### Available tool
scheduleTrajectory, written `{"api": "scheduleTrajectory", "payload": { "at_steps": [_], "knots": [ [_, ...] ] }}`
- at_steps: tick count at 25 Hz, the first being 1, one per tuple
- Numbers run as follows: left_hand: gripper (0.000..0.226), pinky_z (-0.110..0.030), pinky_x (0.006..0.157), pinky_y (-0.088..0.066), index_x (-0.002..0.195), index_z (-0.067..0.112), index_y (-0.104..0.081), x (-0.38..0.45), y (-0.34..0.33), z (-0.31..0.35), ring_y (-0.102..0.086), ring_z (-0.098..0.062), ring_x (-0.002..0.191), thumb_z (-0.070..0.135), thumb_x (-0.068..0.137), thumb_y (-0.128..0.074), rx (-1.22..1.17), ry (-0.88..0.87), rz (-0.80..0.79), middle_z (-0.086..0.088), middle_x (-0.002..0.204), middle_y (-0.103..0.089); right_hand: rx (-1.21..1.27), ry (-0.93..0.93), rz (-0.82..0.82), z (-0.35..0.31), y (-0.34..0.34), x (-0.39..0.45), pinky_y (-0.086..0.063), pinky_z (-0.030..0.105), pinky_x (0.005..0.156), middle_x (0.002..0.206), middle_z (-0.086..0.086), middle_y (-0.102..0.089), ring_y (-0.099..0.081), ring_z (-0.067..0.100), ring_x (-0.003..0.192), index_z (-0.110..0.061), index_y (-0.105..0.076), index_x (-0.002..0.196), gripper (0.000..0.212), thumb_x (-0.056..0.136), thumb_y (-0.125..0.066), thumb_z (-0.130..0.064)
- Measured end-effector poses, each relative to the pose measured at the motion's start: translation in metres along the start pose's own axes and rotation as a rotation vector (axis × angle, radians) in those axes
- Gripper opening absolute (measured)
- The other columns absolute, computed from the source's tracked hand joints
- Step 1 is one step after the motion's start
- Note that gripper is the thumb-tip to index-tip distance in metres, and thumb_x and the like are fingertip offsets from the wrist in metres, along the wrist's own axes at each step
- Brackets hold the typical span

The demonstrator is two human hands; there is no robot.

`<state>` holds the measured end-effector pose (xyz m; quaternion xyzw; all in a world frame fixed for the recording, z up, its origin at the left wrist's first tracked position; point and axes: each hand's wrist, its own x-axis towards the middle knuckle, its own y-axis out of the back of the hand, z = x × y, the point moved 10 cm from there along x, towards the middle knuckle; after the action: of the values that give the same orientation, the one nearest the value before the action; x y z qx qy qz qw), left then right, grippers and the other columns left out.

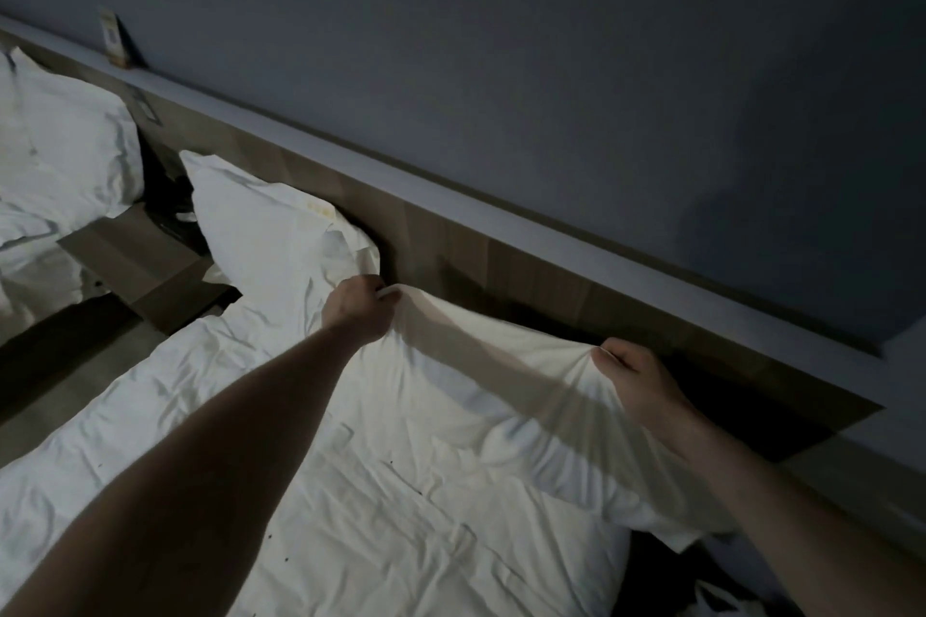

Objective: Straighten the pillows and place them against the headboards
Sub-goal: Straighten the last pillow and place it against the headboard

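Note:
A white pillow (pixel 481 396) lies at the head of the near bed, just short of the wooden headboard (pixel 526 266). My left hand (pixel 358 306) grips its upper left corner. Gripping the bunched upper edge farther right is my right hand (pixel 636 376). The fabric hangs taut between both hands. A second white pillow (pixel 270 226) leans against the headboard to the left of the first. On the far bed at the left, a third pillow (pixel 65 140) rests against the headboard.
A wooden nightstand (pixel 135 261) stands between the two beds. Rumpled white bedding (pixel 351 491) covers the near bed. A small card (pixel 112 38) stands on the headboard ledge. A dark gap lies between mattress and headboard at right.

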<state>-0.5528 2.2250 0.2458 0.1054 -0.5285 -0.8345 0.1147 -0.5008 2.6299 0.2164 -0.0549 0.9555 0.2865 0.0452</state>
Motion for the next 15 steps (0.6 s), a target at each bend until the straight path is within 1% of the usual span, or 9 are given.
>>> {"api": "scheduleTrajectory", "payload": {
  "at_steps": [2, 4, 7, 8, 10, 11, 12, 14, 15],
  "knots": [
    [0.030, -0.037, 0.077, -0.050, 0.083, 0.023, -0.069, 0.013, -0.009, 0.009, -0.067, -0.039, 0.100, 0.049, 0.095, -0.059, 0.021, 0.026, -0.008, -0.013, 0.106, -0.074, -0.071, 0.002, 0.016, 0.008, 0.002, 0.015, -0.030, 0.030, 0.056, 0.055, -0.010, -0.035, -0.037, 0.004, 0.054, -0.021, -0.036, 0.060, 0.048, 0.102, -0.058, -0.018],
    [0.032, -0.039, 0.084, -0.052, 0.097, 0.018, -0.077, 0.024, -0.019, 0.024, -0.067, -0.040, 0.106, 0.045, 0.096, -0.059, 0.018, 0.026, 0.006, -0.014, 0.111, -0.074, -0.154, -0.008, 0.096, 0.025, 0.012, 0.033, -0.035, 0.034, 0.059, 0.055, -0.006, -0.040, -0.047, 0.014, 0.059, -0.021, -0.040, 0.059, 0.046, 0.100, -0.061, -0.019],
    [0.027, -0.039, 0.100, -0.049, 0.115, 0.017, -0.076, 0.031, -0.047, 0.042, -0.063, -0.038, 0.120, 0.026, 0.095, -0.060, -0.085, 0.041, 0.002, -0.014, 0.127, -0.070, -0.270, -0.077, 0.201, 0.055, 0.022, 0.053, -0.039, 0.033, 0.063, 0.061, 0.002, -0.057, -0.063, 0.032, 0.071, -0.018, -0.053, 0.066, 0.034, 0.096, -0.067, -0.024],
    [0.027, -0.038, 0.102, -0.048, 0.115, 0.017, -0.076, 0.030, -0.060, 0.046, -0.062, -0.037, 0.122, 0.018, 0.093, -0.060, -0.104, 0.032, -0.006, -0.012, 0.129, -0.070, -0.301, -0.089, 0.218, 0.062, 0.019, 0.055, -0.039, 0.033, 0.064, 0.066, 0.007, -0.062, -0.065, 0.034, 0.074, -0.018, -0.055, 0.068, 0.031, 0.095, -0.069, -0.025],
    [0.030, -0.034, 0.098, -0.048, 0.109, 0.020, -0.076, 0.027, -0.083, 0.048, -0.064, -0.032, 0.120, 0.008, 0.089, -0.058, -0.099, -0.004, -0.008, -0.007, 0.131, -0.068, -0.363, -0.045, 0.253, 0.070, 0.007, 0.055, -0.041, 0.035, 0.066, 0.079, 0.013, -0.068, -0.065, 0.035, 0.080, -0.017, -0.058, 0.076, 0.022, 0.090, -0.073, -0.021],
    [0.030, -0.033, 0.097, -0.048, 0.110, 0.020, -0.075, 0.025, -0.092, 0.047, -0.064, -0.031, 0.119, 0.007, 0.088, -0.059, -0.109, -0.023, -0.008, -0.005, 0.136, -0.065, -0.399, -0.012, 0.262, 0.073, 0.002, 0.052, -0.044, 0.037, 0.067, 0.085, 0.013, -0.069, -0.066, 0.035, 0.083, -0.014, -0.060, 0.082, 0.017, 0.088, -0.075, -0.019],
    [0.034, -0.034, 0.098, -0.048, 0.118, 0.019, -0.071, 0.023, -0.102, 0.046, -0.063, -0.032, 0.121, 0.007, 0.088, -0.060, -0.114, -0.049, -0.026, -0.005, 0.144, -0.057, -0.431, 0.001, 0.264, 0.078, -0.001, 0.047, -0.047, 0.040, 0.070, 0.090, 0.014, -0.069, -0.066, 0.036, 0.087, -0.012, -0.063, 0.090, 0.015, 0.087, -0.076, -0.018],
    [0.056, -0.040, 0.103, -0.049, 0.143, 0.019, -0.055, 0.018, -0.125, 0.048, -0.057, -0.035, 0.129, 0.008, 0.089, -0.063, -0.058, -0.131, -0.120, -0.008, 0.162, -0.032, -0.449, -0.036, 0.255, 0.097, 0.001, 0.033, -0.049, 0.041, 0.074, 0.097, 0.013, -0.071, -0.068, 0.036, 0.092, -0.013, -0.066, 0.102, 0.021, 0.088, -0.076, -0.025],
    [0.066, -0.043, 0.105, -0.050, 0.151, 0.022, -0.045, 0.015, -0.133, 0.050, -0.052, -0.036, 0.135, 0.010, 0.089, -0.066, -0.006, -0.163, -0.155, -0.009, 0.166, -0.021, -0.448, -0.058, 0.256, 0.106, 0.006, 0.023, -0.048, 0.039, 0.075, 0.099, 0.009, -0.072, -0.068, 0.033, 0.092, -0.016, -0.067, 0.105, 0.023, 0.089, -0.075, -0.030]
  ]
}}
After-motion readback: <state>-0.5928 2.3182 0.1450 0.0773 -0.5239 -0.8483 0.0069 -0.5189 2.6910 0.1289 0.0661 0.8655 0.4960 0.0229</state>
